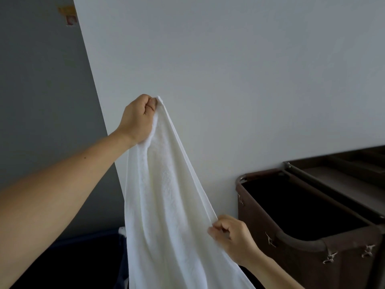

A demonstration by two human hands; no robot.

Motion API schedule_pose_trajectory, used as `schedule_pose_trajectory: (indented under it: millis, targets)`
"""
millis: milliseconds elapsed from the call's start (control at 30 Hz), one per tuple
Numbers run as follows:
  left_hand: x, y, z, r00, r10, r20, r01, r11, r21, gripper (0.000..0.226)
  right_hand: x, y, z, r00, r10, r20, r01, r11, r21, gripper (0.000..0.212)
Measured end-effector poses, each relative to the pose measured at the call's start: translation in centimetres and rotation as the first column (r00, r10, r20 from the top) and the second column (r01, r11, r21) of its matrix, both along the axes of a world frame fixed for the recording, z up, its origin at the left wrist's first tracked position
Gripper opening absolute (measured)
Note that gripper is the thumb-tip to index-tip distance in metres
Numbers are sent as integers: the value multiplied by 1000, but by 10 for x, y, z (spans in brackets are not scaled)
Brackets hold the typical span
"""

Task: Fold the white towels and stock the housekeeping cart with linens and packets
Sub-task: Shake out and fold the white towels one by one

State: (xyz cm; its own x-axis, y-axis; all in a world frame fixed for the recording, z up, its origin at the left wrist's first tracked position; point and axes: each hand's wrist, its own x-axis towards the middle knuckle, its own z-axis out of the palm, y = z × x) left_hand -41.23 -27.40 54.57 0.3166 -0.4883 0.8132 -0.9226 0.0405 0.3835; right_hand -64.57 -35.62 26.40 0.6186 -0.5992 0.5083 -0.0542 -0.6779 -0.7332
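A white towel (166, 201) hangs unfolded in front of me, its lower end running out of the bottom of the view. My left hand (138, 117) is raised high and grips the towel's top corner in a fist. Lower and to the right, my right hand (231, 234) pinches the towel's right edge. The housekeeping cart (354, 170) stands at the right, with its brown fabric linen bag (260, 224) open and dark inside.
A white wall (229, 69) fills the background, meeting a grey wall (41, 90) on the left. A dark blue bin with a white frame post (121, 230) sits low behind the towel.
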Motion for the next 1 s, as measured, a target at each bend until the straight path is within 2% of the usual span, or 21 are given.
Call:
schedule_pose_trajectory:
  millis: [67, 167, 433, 567, 667, 733, 800, 867, 933, 1000]
  targets:
    - [3, -1, -2, 1000, 12, 7, -12, 1000, 4, 42, -2, -3, -9, 998, -51, -29, 50, 998, -28, 20]
    - [7, -2, -4, 999, 33, 9, -33, 999, 0, 43, -9, -9, -22, 991, -123, -44, 125, 991, 51, 28]
    - [23, -5, -12, 996, 89, -12, -89, 995, 39, 39, -28, -17, -47, 979, -194, -64, 202, 964, 170, 5]
    - [32, -8, -18, 991, 128, -48, -125, 991, 50, 37, -31, -18, -53, 970, -216, -111, 232, 959, 165, 26]
    - [38, -9, -22, 985, 162, -57, -159, 986, 60, 35, -29, -19, -54, 960, -227, -162, 252, 955, 155, 7]
    - [47, -7, -24, 978, 197, -67, -191, 978, 86, 30, -28, -22, -52, 938, -298, -177, 326, 932, 160, 16]
    - [59, 0, -31, 963, 259, -69, -248, 958, 141, 21, -28, -27, -38, 905, -389, -175, 416, 894, 164, 19]
    - [66, 10, -44, 939, 317, -129, -284, 932, 223, 13, -21, -28, -10, 902, -416, -119, 430, 891, 147, 21]
    - [60, 14, -62, 934, 338, -121, -283, 900, 331, 34, -6, -23, 30, 933, -357, -51, 360, 930, 71, 25]
    - [45, 14, -80, 959, 260, -113, -192, 890, 414, 39, 16, -13, 71, 964, -260, -58, 259, 965, -36, 25]
